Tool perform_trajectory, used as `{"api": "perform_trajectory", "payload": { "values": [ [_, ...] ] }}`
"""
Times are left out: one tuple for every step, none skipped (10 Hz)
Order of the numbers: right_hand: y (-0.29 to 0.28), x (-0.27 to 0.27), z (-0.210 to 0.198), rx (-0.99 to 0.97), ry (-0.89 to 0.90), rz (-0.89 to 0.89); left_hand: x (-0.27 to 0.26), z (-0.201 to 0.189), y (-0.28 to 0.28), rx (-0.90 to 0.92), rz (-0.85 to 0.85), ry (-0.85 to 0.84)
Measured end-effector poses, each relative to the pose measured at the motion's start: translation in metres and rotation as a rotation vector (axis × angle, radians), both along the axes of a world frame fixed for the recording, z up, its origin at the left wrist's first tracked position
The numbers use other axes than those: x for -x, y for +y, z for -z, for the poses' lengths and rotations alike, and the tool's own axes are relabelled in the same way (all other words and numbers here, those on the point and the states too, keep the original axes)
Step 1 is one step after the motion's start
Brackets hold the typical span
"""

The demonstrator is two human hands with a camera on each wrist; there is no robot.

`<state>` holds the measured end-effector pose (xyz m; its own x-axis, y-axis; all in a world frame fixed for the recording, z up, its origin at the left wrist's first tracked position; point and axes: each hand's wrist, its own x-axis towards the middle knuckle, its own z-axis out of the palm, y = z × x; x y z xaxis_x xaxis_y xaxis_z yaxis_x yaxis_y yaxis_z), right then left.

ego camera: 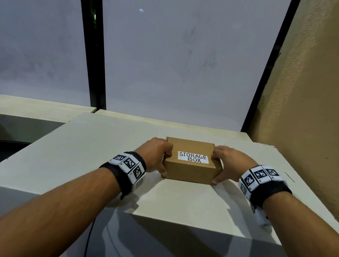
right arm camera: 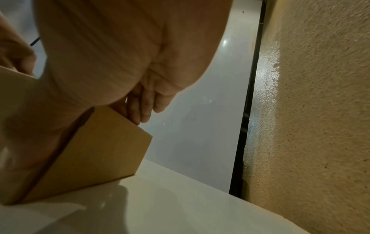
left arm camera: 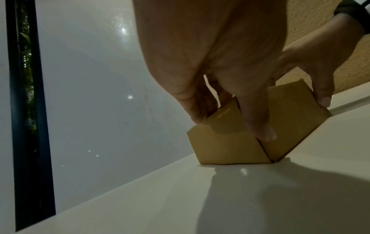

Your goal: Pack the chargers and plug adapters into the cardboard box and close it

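1. Head view: closed cardboard box (ego camera: 190,170) resting flat on the white table (ego camera: 87,161), a little past the table's middle toward 12 o'clock, lid down, white label (ego camera: 193,157) reading "STORAGE BOX" on top.
2. Left hand (ego camera: 157,153) clamped on the box's 9 o'clock side: fingers curled over the top edge, thumb down along the near corner at about 7 o'clock.
3. Right hand (ego camera: 227,162) clamped on the 3 o'clock side in mirror fashion: fingers bent over the lid edge, thumb pressed against the near corner at about 5 o'clock.
4. Black wristband with black-and-white marker tiles on each wrist (ego camera: 129,166), (ego camera: 261,179).
5. Left wrist view: left hand's fingers (left arm camera: 258,125) spread slightly apart, tips pressed on the box's brown side (left arm camera: 226,147); right hand's thumb (left arm camera: 322,96) touching the box's far corner at 2 o'clock.
6. Right wrist view: fingers (right arm camera: 140,109) held together, tips touching the box's upper edge (right arm camera: 104,142); thumb blurred at 8 o'clock, exact contact not clear.
7. Frosted glass panels (ego camera: 184,55) with black frames at 12 o'clock beyond the table; rough tan wall (ego camera: 328,94) at 3 o'clock.
8. Box contents hidden under the shut lid.
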<state>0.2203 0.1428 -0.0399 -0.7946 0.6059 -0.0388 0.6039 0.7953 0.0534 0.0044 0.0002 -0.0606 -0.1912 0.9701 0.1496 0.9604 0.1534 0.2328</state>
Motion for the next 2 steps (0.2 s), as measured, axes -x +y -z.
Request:
{"api": "perform_trajectory", "payload": {
  "values": [
    [0.004, 0.000, -0.009, 0.009, -0.045, -0.017, 0.010, -0.009, -0.003, 0.058, 0.032, -0.071],
    [0.015, 0.005, -0.021, 0.095, 0.013, -0.014, 0.028, -0.023, 0.001, 0.050, 0.066, -0.200]
  ]
}}
